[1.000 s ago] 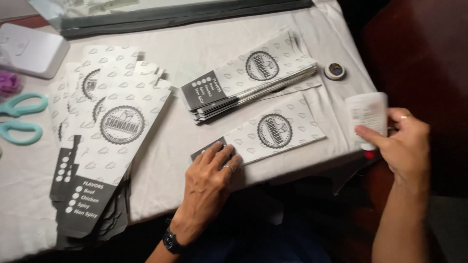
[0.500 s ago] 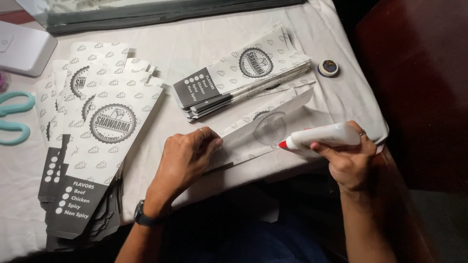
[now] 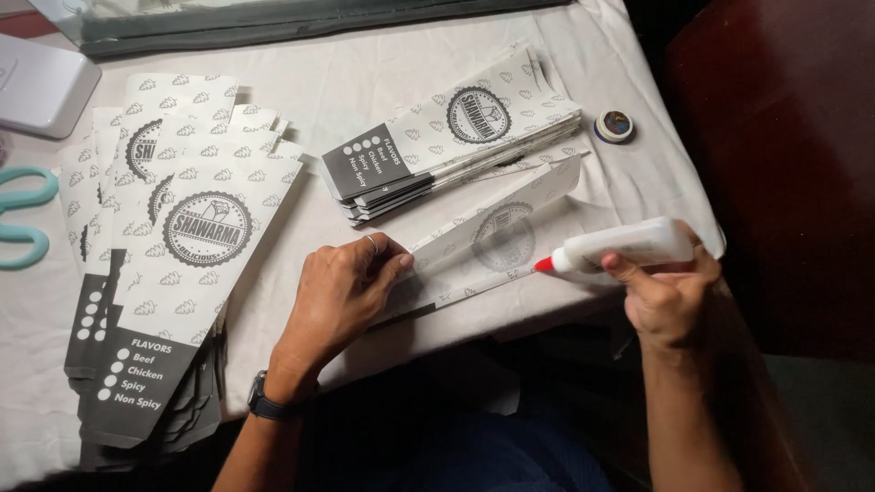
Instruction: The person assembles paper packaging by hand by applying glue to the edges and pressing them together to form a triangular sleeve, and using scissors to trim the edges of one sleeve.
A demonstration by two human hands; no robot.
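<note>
Paper sleeve (image 3: 497, 241), white with small grey prints and a round grey emblem, lies flat near the front edge of the surface (image 3: 365, 73), which is covered with a white cloth. Its upper flap is folded open, so the emblem shows through the paper from behind. The left hand (image 3: 342, 296) rests on the sleeve's left end, its fingers (image 3: 392, 264) curled and pinching the edge of the flap to hold it down; a ring sits on one finger and a dark watch (image 3: 269, 405) is on the wrist. The right hand (image 3: 670, 296) is closed around a white glue bottle (image 3: 620, 246), held nearly level, with its red tip (image 3: 543, 264) pointing left and touching or just above the sleeve's right part; which of the two cannot be told.

Just behind the sleeve lies a neat pile of folded sleeves (image 3: 456, 137), set at a slant. To the left, a fanned stack of flat, unfolded sleeves (image 3: 173, 255) spreads toward the front edge. A small round tin (image 3: 614, 127) sits near the right edge, beyond the pile. Turquoise scissor handles (image 3: 23, 219) show at the far left, and a white box (image 3: 41, 82) lies in the far left corner.
</note>
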